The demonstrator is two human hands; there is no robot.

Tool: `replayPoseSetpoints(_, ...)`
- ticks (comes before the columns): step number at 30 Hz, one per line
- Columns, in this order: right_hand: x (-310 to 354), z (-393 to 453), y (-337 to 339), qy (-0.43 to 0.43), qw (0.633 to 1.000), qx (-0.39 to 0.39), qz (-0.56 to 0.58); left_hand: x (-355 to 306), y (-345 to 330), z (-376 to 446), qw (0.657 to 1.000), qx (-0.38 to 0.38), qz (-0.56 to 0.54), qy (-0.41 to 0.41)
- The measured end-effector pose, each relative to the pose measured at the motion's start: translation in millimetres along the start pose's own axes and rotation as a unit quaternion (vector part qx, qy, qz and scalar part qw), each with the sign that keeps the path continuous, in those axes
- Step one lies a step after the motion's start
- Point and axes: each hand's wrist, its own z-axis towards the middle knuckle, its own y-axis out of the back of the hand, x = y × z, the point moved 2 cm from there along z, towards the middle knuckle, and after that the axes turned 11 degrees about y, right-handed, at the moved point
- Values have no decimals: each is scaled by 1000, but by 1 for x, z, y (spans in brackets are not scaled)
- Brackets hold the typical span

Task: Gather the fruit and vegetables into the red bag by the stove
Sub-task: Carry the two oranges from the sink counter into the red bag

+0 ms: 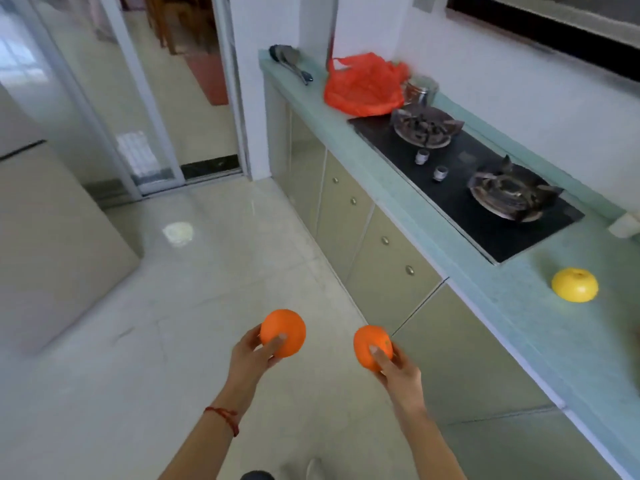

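My left hand [251,355] holds an orange [283,332] out over the floor. My right hand [398,370] grips a second, slightly smaller orange [372,346] beside it. Both hands are in front of the counter, well short of the red plastic bag [363,86], which lies crumpled on the far end of the counter just beyond the stove [460,188]. A yellow citrus fruit [575,285] rests on the green counter [502,299] to my right, on the near side of the stove.
The black two-burner stove is set into the counter, with a metal canister [420,90] behind its far burner. A dark utensil [289,62] lies at the counter's far end. Cabinet doors [381,244] run below. A glass sliding door [114,109] stands at left.
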Motion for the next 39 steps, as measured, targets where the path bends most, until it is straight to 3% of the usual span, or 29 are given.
replayPoseSetpoints(8, -5, 36, -67, -30, 989, 145, -2, 3, 56, -6, 989, -127, -79, -8)
replayPoseSetpoints(21, 10, 95, -145, -27, 971, 238, -21, -23, 76, 32, 972, -201, -122, -14)
replayPoseSetpoints(39, 67, 237, -399, -2, 970, 244, -25, -240, 187, 236, 979, -178, -93, -46)
